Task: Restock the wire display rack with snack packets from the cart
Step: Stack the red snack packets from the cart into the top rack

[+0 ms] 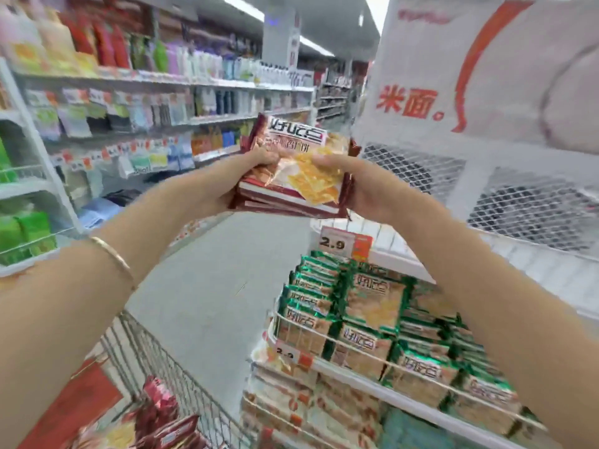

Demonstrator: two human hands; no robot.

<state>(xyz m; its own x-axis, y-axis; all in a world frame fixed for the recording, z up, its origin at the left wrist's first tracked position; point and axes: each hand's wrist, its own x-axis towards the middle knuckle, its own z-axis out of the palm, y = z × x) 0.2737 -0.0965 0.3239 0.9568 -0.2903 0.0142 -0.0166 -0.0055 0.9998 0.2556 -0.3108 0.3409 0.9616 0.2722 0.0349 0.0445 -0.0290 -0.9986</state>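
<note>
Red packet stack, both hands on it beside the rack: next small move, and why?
Probably lower the red packet stack right and down onto the wire tier behind the 2.9 price tag. Left hand and right hand grip it in the air above that tier; the tier below already holds green packets.

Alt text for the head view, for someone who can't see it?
Left hand and right hand together hold a stack of brown snack packets beside the wire rack, stocked with green packets; the cart sits lower left.
</note>
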